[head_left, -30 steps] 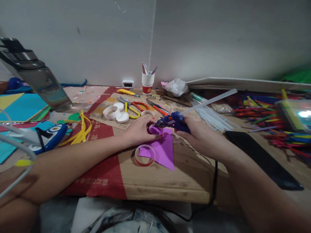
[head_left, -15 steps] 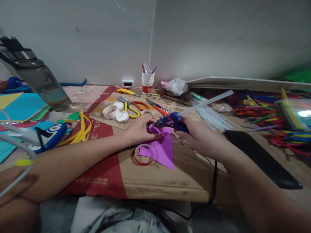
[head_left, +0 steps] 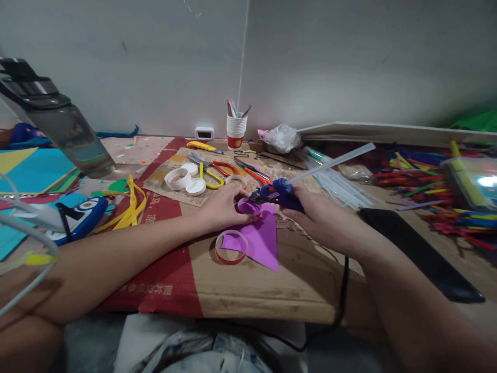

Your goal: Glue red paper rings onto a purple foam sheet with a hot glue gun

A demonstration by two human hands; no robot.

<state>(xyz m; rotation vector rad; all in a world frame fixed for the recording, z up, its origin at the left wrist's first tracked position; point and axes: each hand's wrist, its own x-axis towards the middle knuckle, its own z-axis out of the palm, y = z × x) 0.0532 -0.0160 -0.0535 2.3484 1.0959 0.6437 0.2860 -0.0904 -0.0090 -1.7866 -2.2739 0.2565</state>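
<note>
As glue gun (head_left: 286,198) fills right grip (head_left: 320,216) | purple curl (head_left: 247,206) inside left grip (head_left: 222,207)

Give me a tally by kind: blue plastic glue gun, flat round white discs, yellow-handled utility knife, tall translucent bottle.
Blue plastic glue gun: 1
Flat round white discs: 2
Yellow-handled utility knife: 1
Tall translucent bottle: 1
Total: 5

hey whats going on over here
A person is working with a glue gun, held in the right hand with a clear stick jutting from its back. The left hand holds a curled purple piece by the nozzle; whether they touch is hard to tell. A purple sheet lies below, a red-and-white ring overlapping its left corner.
</note>
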